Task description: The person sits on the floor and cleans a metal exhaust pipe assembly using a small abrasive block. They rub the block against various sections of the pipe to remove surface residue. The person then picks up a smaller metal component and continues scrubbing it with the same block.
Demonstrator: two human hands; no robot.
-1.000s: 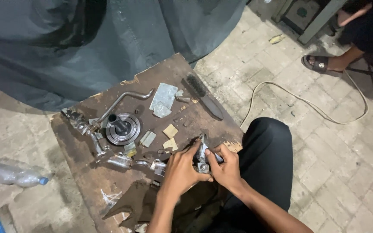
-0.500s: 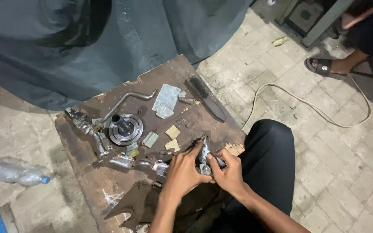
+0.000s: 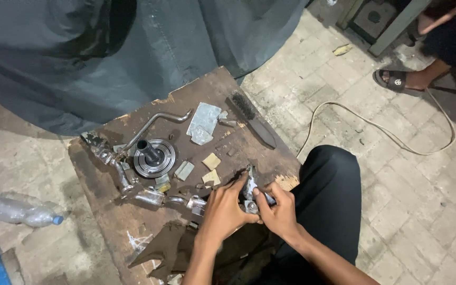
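Held part: we see a small silvery metal bracket with a bolt head (image 3: pixel 249 191) at the near right edge of the dark, worn wooden counter (image 3: pixel 112 221), just beside the black-trousered knee (image 3: pixel 328 190).
Long axis: the bracket runs from its bolt end near us up and slightly left to a pointed tip that aims away from us, toward the counter's middle.
Left hand (image 3: pixel 222 211): its fingers are closed on the bracket's left side, thumb toward the bolt.
Right hand (image 3: pixel 279 211): its fingers are closed on the bracket's right side, thumb tip touching the bolt end.
Near the hands: a row of dull chrome pipe fittings (image 3: pixel 149 196) lies just left of the left hand; small tan and grey sandpaper scraps (image 3: pixel 211 161) lie just beyond the tip.
Farther out: a round grooved metal pulley with a black hub (image 3: pixel 154 157), a bent steel rod (image 3: pixel 157 124) and a black wire brush (image 3: pixel 253 119) lie toward the far edge.
Edges: the counter's right edge is chipped pale (image 3: pixel 287 182) beside the right hand.
Open room: bare wood shows on the near left; grey paving bricks (image 3: pixel 407 211) spread to the right, crossed by a pale cable (image 3: pixel 376 126).
Other person: a sandalled foot (image 3: pixel 397 80) rests at top right, well apart.
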